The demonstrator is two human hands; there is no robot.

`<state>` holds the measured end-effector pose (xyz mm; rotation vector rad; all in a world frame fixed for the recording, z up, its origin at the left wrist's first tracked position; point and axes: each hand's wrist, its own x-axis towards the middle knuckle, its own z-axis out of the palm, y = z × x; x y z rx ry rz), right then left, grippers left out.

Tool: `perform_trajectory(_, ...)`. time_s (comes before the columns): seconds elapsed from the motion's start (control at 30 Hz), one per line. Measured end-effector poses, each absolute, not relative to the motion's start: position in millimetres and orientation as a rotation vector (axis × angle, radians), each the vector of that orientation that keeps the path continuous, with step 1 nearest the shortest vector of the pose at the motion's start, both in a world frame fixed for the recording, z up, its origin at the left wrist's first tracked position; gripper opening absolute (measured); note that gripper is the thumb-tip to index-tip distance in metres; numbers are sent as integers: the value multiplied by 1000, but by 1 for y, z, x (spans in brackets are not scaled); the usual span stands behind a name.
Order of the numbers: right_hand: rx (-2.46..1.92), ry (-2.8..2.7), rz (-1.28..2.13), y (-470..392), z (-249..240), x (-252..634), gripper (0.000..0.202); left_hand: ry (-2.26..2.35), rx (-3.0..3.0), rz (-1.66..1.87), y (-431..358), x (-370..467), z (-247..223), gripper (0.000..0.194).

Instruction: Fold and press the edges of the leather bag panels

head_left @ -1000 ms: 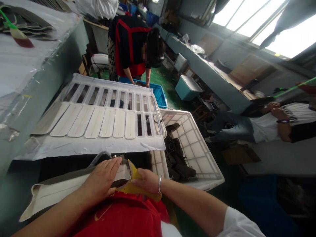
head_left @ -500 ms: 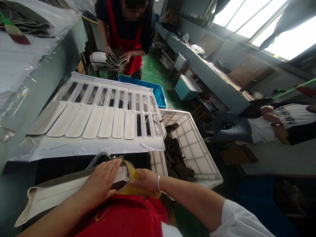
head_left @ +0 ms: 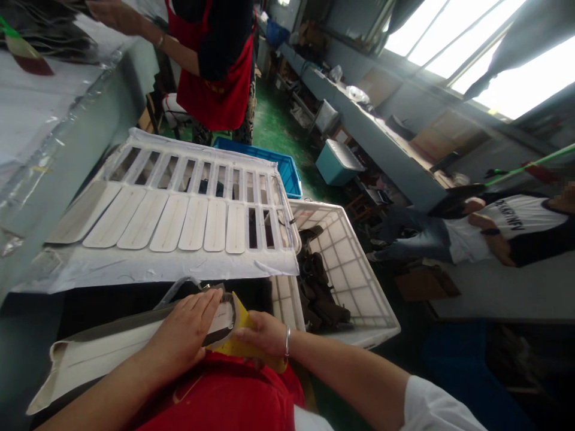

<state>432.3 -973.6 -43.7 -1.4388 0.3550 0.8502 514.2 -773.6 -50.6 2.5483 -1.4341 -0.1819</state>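
My left hand (head_left: 182,328) lies flat across a long white panel (head_left: 103,353) with dark edging, its fingers stretched out together. The panel has a stitched line down its middle and rests near my lap, over a red apron (head_left: 220,395). Around a yellow flexible piece (head_left: 233,344) at the panel's right end, my right hand (head_left: 265,336) is closed, thumb on top. The yellow piece curves against the panel's end; whether the two are joined I cannot tell. Beyond my hands, several white rounded panels (head_left: 165,222) lie in a row on a white slotted rack (head_left: 188,263).
A white crate (head_left: 363,281) with dark pieces stands right of the rack, a blue crate (head_left: 290,170) behind it. A co-worker in a red apron (head_left: 215,90) stands beyond, by the left table (head_left: 67,120). Another person (head_left: 503,224) sits at the right.
The co-worker opposite has straightened, turned and reached toward the left table; the grey pieces held before are no longer visible. My hands have barely moved.
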Motion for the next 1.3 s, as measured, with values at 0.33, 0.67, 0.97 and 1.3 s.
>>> perform_trajectory(0.33,-1394,454,637,-949,-56,423,39,-1405,2563,-193,-773,515,-54,76)
perform_trajectory(0.67,-1444,533,746,-940,-34,446,17,-1405,2492,-171,-768,525,-65,100)
perform_trajectory(0.97,-1394,537,963,-951,-44,444,31,-1299,2518,-240,-776,521,-64,85)
perform_trajectory(1.3,-1490,482,988,-955,-40,456,34,-1085,2408,-358,-783,534,-55,68)
